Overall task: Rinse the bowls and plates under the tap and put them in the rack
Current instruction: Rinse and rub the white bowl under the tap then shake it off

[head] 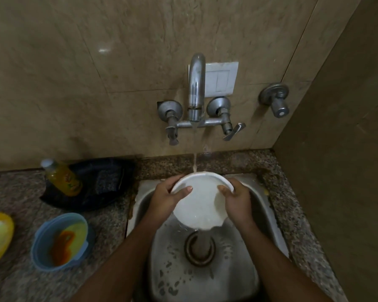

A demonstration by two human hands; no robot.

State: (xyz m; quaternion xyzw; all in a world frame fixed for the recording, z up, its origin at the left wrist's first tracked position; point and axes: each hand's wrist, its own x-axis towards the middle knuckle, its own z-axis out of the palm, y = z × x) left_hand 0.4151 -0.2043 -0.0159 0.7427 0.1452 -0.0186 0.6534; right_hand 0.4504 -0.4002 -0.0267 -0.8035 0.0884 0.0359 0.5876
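Hands, two (169, 196) (237, 198), hold one white bowl (200, 205) under tap (195, 88).

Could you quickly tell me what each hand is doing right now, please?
Left hand: closed on the left rim of the white bowl, under the running tap.
Right hand: closed on the bowl's right rim.
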